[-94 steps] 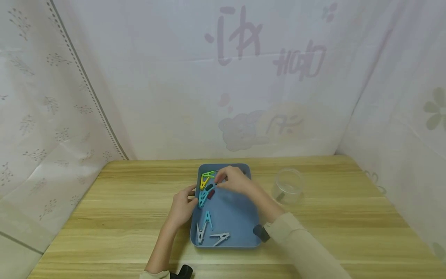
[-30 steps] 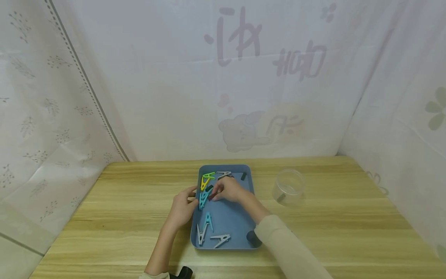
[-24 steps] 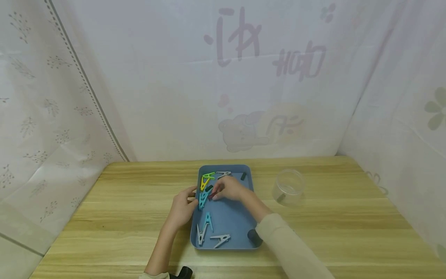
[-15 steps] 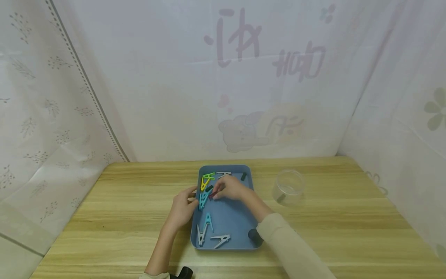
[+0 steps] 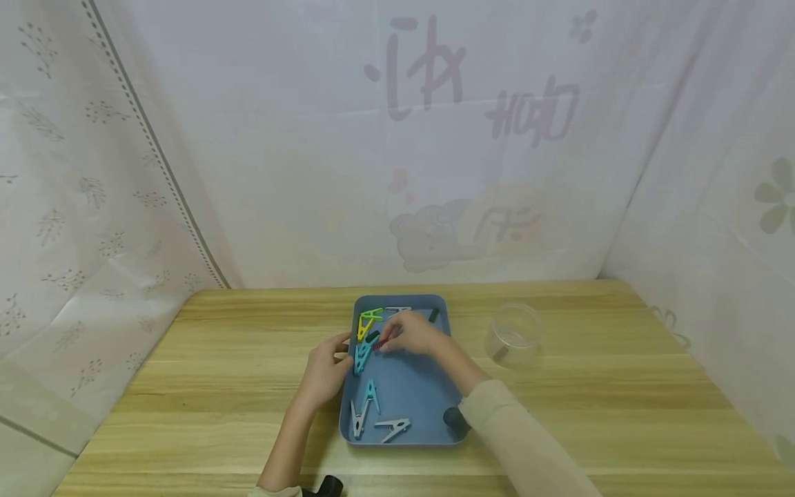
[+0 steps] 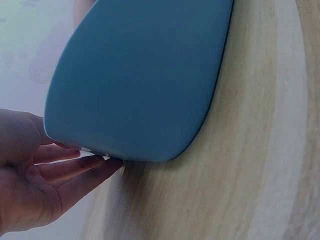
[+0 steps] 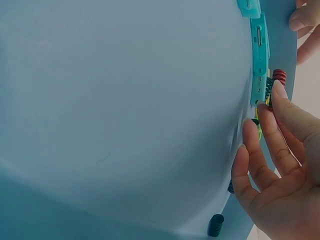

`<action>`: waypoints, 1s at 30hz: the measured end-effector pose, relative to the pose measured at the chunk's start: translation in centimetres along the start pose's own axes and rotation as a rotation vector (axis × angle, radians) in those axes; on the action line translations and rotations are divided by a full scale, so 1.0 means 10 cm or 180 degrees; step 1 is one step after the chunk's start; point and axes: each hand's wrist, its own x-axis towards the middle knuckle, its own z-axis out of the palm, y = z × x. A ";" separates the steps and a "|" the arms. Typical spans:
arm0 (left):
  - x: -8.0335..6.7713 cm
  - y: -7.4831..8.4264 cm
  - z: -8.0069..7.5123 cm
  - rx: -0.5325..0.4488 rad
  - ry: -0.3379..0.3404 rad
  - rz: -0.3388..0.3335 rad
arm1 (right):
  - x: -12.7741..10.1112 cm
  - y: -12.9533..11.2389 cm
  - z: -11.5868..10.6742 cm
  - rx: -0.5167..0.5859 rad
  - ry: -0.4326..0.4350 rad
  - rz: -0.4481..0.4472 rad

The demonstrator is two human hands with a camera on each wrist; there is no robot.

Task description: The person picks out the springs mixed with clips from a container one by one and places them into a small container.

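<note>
A blue tray [image 5: 415,386] lies on the wooden table with several clothespins in it: yellow [image 5: 365,326], green [image 5: 373,313], teal [image 5: 362,355] and grey [image 5: 393,427]. My left hand [image 5: 338,348] holds the tray's left rim, thumb over the edge, with its fingers [image 6: 75,167] against the outer wall [image 6: 140,80]. My right hand [image 5: 388,341] is over the tray's far half and pinches a small red ridged piece [image 5: 380,344]. In the right wrist view that red piece [image 7: 278,77] sits at my fingertip [image 7: 280,92], next to a teal clothespin [image 7: 259,45].
A clear plastic jar [image 5: 514,333] with a small dark piece inside stands right of the tray. Another dark piece [image 5: 433,315] lies in the tray's far right corner. White curtains close in the back and both sides. A dark object [image 5: 328,485] sits at the front edge.
My right hand came from the tray's far end to its left middle, took the red piece beside the teal clothespin and has now raised it slightly. The left hand has stayed on the rim.
</note>
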 end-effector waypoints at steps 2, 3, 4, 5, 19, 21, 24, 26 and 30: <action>0.00 0.00 0.00 -0.0005 0.0001 -0.0004 | 0.00 -0.01 -0.01 0.0038 0.0013 0.0007; 0.00 0.00 0.00 -0.0009 0.0004 -0.0006 | 0.00 -0.01 -0.02 0.0054 0.0022 0.0025; 0.00 0.00 0.00 -0.0009 0.0004 -0.0008 | -0.01 -0.01 -0.02 0.0056 0.0033 0.0041; 0.00 0.00 0.00 -0.0011 0.0006 -0.0010 | -0.01 -0.01 -0.02 0.0051 0.0042 0.0040; -0.01 0.01 0.01 -0.0028 0.0014 -0.0029 | -0.07 -0.04 -0.08 -0.0019 0.0156 0.0014; -0.02 0.01 0.01 -0.0029 0.0017 -0.0011 | -0.08 -0.05 -0.08 -0.0039 0.0177 0.0002; -0.01 0.01 0.01 -0.0033 0.0023 -0.0001 | -0.10 -0.07 -0.10 -0.0068 0.0195 0.0009; -0.01 0.01 0.01 -0.0030 0.0026 0.0006 | -0.11 -0.08 -0.11 -0.0045 0.0216 0.0023; 0.00 0.00 0.00 -0.0024 0.0024 0.0014 | -0.12 -0.11 -0.14 0.0028 0.0293 0.0079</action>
